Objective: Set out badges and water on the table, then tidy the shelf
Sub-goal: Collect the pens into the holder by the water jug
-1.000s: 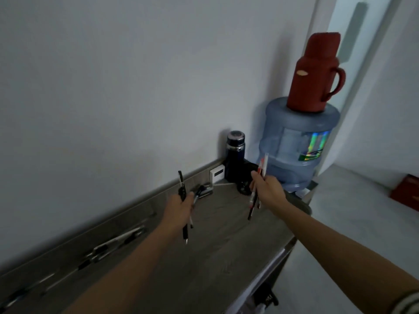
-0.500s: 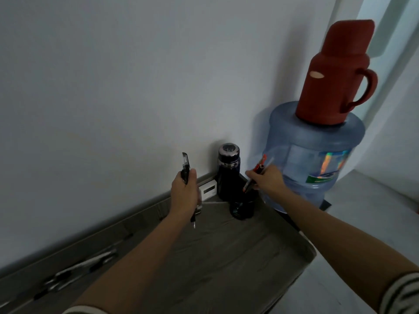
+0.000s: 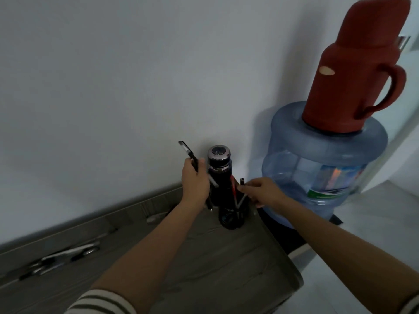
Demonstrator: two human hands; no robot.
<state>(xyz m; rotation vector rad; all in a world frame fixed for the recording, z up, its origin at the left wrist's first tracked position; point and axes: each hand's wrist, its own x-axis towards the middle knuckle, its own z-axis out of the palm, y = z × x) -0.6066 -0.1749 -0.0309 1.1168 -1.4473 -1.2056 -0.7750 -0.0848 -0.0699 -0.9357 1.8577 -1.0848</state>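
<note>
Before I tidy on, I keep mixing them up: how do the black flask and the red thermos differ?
Colour: the black flask has a silvery cap; the red thermos is red, cap included.
Handle: the red thermos has a looped side handle, the black flask none.
Place: the black flask stands on the grey shelf by the wall; the red thermos stands on top of the blue water jug.
Both stand upright and capped.

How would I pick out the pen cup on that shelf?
Start at the blue water jug carrying the red thermos. Left of it, at the end of the shelf, stands a tall dark flask; the pen cup is the short dark open pot before it, pens sticking out.
</note>
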